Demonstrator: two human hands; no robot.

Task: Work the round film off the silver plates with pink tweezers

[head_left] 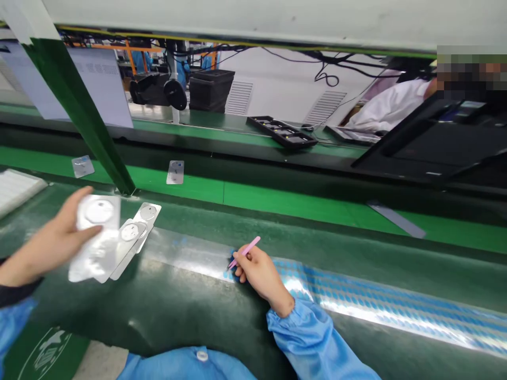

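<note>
My left hand (63, 235) has its thumb and fingers closed on a thin silver panel (101, 232) with a round ring near its top. More silver panels (130, 240) of the same kind lie fanned out beside it to the right. In my right hand (259, 274) is a pair of pink tweezers (249, 247), held like a pen. Their dark tips point down at the clear film strip (190, 258), close to small blue dots. Many blue dots (356, 293) cover the strip's right part in rows. My right fingers partly hide the film under them.
A green belt (245, 195) runs behind the bench, carrying two small silver panels (175, 172) (83, 166) and a longer plate (396, 219). A green post (83, 116) rises at left. A white tray (18, 190) sits far left. Beyond are a black tray (282, 132) and another person's white sleeve (392, 105).
</note>
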